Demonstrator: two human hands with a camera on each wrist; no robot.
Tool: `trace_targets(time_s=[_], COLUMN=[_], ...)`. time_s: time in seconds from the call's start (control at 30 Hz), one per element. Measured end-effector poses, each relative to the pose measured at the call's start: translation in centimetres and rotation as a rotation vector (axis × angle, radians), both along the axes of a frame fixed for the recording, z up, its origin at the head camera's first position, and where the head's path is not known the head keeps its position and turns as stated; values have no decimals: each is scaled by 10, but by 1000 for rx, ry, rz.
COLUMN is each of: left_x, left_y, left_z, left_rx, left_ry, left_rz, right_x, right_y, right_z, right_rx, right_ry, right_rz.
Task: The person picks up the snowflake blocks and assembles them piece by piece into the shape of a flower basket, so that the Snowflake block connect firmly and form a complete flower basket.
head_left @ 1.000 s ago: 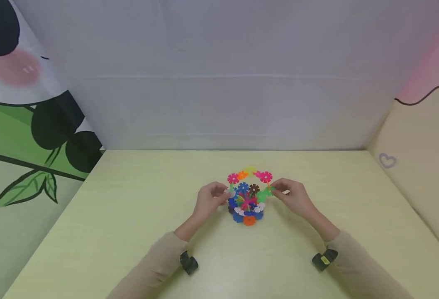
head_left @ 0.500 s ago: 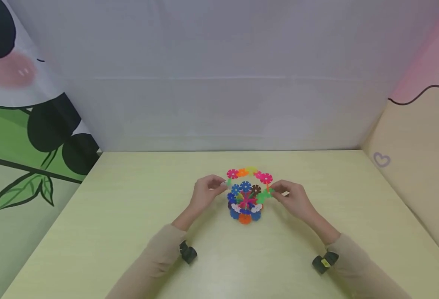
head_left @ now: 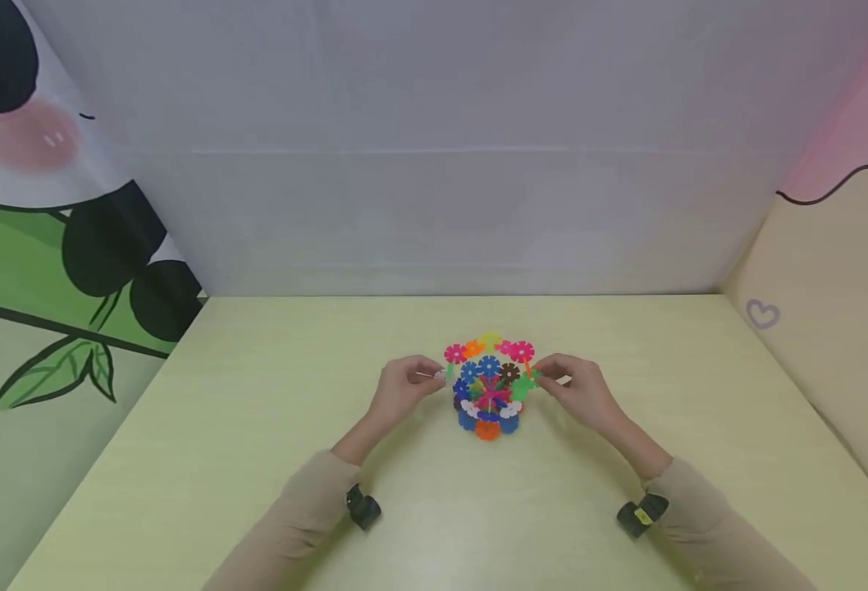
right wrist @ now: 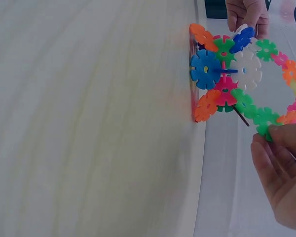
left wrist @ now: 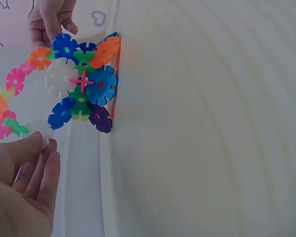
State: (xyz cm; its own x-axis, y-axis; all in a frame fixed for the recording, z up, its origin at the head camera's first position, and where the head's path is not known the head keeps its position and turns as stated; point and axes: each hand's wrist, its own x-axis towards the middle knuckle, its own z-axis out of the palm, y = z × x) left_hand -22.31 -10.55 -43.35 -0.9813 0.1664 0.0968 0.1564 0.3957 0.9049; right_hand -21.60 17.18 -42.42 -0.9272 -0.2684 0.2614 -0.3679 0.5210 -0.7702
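A basket-shaped build of interlocking snowflake discs in many colours stands on the table, a thin arch of discs curving over it. My left hand pinches a white snowflake disc between thumb and fingers, at the arch's left end. In the left wrist view a green disc links that white one to the arch. On the other side, my right hand pinches a green snowflake disc where the arch meets the body. Whether the white disc touches the blue disc beside it, I cannot tell.
The pale wooden table runs back to a plain grey wall. Printed panels flank it, with a cartoon figure on the left and a heart on the right. A dark camera sits on each wrist.
My left hand has drawn outward to the left with the white disc, widening its gap from the body; it rose, then dropped slightly. The right hand keeps its pinch, nearly still.
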Motion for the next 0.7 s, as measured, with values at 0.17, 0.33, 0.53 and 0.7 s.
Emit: trace_targets(time_s=[0.17,0.33,0.53,0.7], left_x=[2,5,5,5], left_y=[2,4,5,5], left_z=[3,6,3,0], left_rx=[-31,-47,6,38], left_ry=[20,15,-19,27], left_rz=[2,12,20,-6], right_x=[0,0,-1,-2], right_y=[1,1,1,1], right_z=[-1,-2,-4,-6], right_rx=[-8,-18,-32,-42], right_ry=[4,12,2,-12], right_rz=[4,10,10,9])
